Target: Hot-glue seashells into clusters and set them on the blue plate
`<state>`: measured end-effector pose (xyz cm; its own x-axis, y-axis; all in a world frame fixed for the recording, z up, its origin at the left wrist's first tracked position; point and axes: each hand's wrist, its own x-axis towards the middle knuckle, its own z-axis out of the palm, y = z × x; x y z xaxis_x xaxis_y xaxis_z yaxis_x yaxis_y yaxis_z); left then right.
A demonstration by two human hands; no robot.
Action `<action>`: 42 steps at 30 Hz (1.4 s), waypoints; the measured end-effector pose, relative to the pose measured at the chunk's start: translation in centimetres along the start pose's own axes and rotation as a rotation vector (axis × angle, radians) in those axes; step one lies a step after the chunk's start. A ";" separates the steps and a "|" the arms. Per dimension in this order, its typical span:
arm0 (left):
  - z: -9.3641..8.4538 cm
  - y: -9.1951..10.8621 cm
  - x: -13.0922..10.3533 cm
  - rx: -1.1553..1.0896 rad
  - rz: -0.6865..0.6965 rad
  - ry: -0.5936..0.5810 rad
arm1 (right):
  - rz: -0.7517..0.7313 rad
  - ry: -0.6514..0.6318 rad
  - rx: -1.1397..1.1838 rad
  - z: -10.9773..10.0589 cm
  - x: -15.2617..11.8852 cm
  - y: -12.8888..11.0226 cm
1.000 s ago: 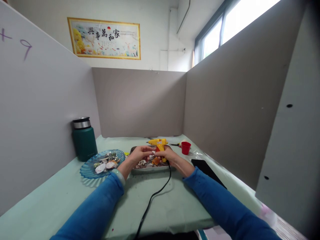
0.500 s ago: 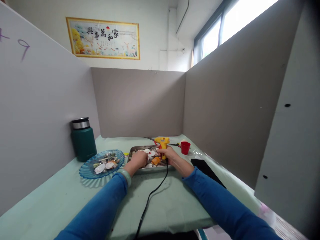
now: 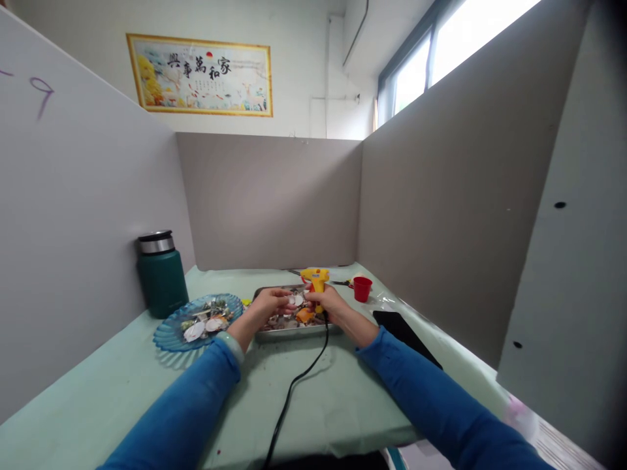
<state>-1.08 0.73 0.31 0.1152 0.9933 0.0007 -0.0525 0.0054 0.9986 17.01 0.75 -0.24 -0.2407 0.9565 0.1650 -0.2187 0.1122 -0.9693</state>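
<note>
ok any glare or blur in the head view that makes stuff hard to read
Head view: window blown out to white; dark blur down the right edge; shells in the metal tray too small and soft to tell apart; shiny glare on clear plastic by the red cup; wide-angle stretch on the blue sleeves

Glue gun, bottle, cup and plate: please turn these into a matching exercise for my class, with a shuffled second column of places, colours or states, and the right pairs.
Column one
1. Glue gun
2. Bottle
3. Cup
4. Plate

Column two
A. Red
B. Blue, with small pieces on it
C. Held in the right hand
D. Dark green, standing upright

Right pairs: 1-C, 2-D, 3-A, 4-B
</note>
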 end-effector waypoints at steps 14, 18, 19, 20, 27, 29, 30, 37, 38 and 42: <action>1.9 -0.1 -0.4 0.164 0.054 0.098 | -0.467 0.231 -0.738 0.3 0.6 1.7; 2.0 -0.2 -0.4 0.233 0.072 0.088 | -0.479 0.259 -0.822 0.4 0.3 1.7; 2.1 -0.2 -0.4 0.252 0.073 0.086 | -0.482 0.255 -0.842 0.4 0.2 1.7; 2.2 -0.2 -0.4 0.270 0.075 0.084 | -0.488 0.249 -0.862 0.5 0.1 1.7; 2.6 -0.5 -0.7 0.209 0.084 0.036 | -0.499 0.245 -0.976 0.7 -0.2 1.3; 2.6 -0.4 -0.8 0.152 0.078 0.008 | -0.500 0.250 -0.992 0.7 -0.3 1.2; 2.5 -0.4 -0.9 0.130 0.075 -0.001 | -0.501 0.250 -0.996 0.8 -0.3 1.1; 2.3 -0.4 -0.9 0.077 0.095 -0.038 | -0.480 0.246 -1.005 0.7 -0.3 1.0; 2.3 -0.4 -0.9 0.079 0.103 -0.044 | -0.482 0.242 -1.001 0.7 -0.3 1.1; 2.4 -0.4 -0.8 0.073 0.098 -0.025 | -0.504 0.247 -0.975 0.8 -0.5 1.1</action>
<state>1.24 -0.37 0.01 0.1376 0.9855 0.0992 0.0073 -0.1012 0.9948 16.11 0.21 -1.19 -0.1162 0.7571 0.6429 0.6210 0.5605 -0.5478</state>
